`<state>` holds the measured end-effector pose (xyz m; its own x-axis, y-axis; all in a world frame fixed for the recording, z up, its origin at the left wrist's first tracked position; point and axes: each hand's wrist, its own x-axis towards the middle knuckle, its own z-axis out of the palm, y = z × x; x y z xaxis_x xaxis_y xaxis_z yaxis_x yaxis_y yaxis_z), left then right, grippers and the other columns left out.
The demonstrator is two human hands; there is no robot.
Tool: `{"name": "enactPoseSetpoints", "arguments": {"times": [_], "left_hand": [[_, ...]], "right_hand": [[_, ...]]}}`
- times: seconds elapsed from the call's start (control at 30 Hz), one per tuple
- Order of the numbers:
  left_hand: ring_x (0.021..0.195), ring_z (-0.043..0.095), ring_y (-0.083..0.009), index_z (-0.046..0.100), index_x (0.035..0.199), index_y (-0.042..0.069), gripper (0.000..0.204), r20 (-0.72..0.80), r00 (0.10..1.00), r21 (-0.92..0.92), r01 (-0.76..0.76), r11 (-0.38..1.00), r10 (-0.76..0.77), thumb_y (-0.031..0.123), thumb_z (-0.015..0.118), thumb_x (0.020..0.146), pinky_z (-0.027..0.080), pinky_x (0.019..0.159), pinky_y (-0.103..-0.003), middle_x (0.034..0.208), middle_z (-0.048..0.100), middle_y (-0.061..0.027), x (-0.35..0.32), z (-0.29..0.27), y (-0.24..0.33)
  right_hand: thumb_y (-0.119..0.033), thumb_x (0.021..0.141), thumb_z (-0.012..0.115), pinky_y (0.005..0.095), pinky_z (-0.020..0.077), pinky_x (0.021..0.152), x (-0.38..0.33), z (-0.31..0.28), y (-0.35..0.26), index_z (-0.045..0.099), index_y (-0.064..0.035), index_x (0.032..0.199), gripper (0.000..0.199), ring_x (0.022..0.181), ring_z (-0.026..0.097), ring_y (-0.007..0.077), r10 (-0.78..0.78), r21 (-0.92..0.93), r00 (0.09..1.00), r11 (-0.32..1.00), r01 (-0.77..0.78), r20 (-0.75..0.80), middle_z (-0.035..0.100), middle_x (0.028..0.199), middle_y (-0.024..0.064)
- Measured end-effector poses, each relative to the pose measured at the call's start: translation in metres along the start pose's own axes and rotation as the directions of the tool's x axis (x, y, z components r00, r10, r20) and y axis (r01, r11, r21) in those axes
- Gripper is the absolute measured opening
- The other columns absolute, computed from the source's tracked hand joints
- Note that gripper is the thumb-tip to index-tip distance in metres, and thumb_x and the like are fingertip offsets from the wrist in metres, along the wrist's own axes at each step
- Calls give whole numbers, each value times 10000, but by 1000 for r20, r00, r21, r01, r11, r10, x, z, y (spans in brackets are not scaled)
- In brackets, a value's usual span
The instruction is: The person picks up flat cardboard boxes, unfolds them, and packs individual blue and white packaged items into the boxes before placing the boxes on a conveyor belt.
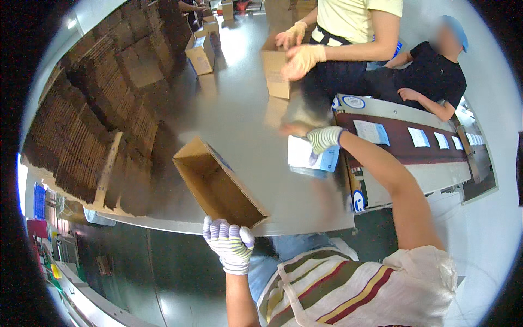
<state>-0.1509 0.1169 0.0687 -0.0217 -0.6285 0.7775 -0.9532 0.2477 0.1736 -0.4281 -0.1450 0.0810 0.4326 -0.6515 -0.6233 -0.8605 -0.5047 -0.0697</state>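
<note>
**Open box at the near edge, left hand at its rim**

Here we have the open cardboard box [220,185], lying aslant near the front edge of the surface [261,188], its mouth facing up at us and nothing visible inside. We'd call it light and fairly stiff, its walls likely to bow if squeezed mid-panel; a corner or the doubled rim looks the best place to take hold.

At its near end, there's our left hand [229,248], gloved in stripes, fingers curled tight and seemingly gripping the edge of the carton.

Over to the right, and our right hand [326,139] is down on the white-and-blue packets [297,155]! Blur hides the fingertips, so we can't tell whether they're pinching or spread. These packets look thin, flexible and perhaps slick; we'd favour the sides, with a flat hand beneath.

Just beyond, more packets sit spaced along the dark red belt [399,134]. Across from us, a co-worker's gloved hands [304,61] are at another box [278,79], while flattened cardboard [71,122] towers on our left.
</note>
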Motion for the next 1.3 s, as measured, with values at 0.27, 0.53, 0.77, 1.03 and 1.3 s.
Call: {"name": "enactPoseSetpoints", "arguments": {"times": [0.27, 0.53, 0.77, 1.03, 1.3], "left_hand": [[782, 521, -293, 442, 674, 91, 173, 81, 997, -28, 13, 1000, -11, 204, 498, 792, 376, 949, -495, 754, 502, -108, 3, -4, 5], [807, 529, -302, 461, 678, 86, 171, 114, 993, -47, 39, 998, -34, 208, 534, 773, 375, 961, -499, 758, 517, -118, 4, -11, 1], [858, 562, -340, 580, 681, 81, 174, 156, 987, -28, 27, 999, -22, 254, 590, 705, 340, 988, -525, 711, 538, -121, 5, -6, 4], [953, 548, -286, 585, 800, 145, 176, 176, 984, 31, -19, 999, 13, 317, 601, 765, 347, 955, -490, 844, 590, -65, -12, -14, 0], [854, 613, -260, 633, 951, 88, 261, 118, 990, 29, -84, 996, 80, 197, 644, 713, 462, 745, -369, 887, 608, -90, 20, -78, -2]], "right_hand": [[-350, 673, 742, 453, 436, 941, -58, 103, -65, 529, -2, 1146, 625, 1075, 560, 319, -188, 369, 851, 840, 398, -491, 578, 1132, 205], [-228, 859, 597, 364, 473, 931, -40, 126, -96, 500, -69, 1272, 453, 1047, 586, 235, -146, 554, 609, 293, 779, -780, 569, 1231, 92], [-284, 811, 653, 365, 454, 928, -33, 25, -158, 589, -123, 1207, 433, 1056, 586, 231, -259, -55, 95, 518, 853, -961, 644, 1118, 74], [-286, 783, 696, 384, 446, 938, -50, 5, -196, 592, -49, 1172, 467, 1063, 584, 273, -345, 581, 529, -64, 811, -776, 620, 1147, 135], [-429, 602, 787, 455, 208, 1122, -53, -12, -193, 531, -38, 1162, 729, 1052, 592, 300, -490, -38, 682, 826, 563, -543, 626, 1079, 156]]}}
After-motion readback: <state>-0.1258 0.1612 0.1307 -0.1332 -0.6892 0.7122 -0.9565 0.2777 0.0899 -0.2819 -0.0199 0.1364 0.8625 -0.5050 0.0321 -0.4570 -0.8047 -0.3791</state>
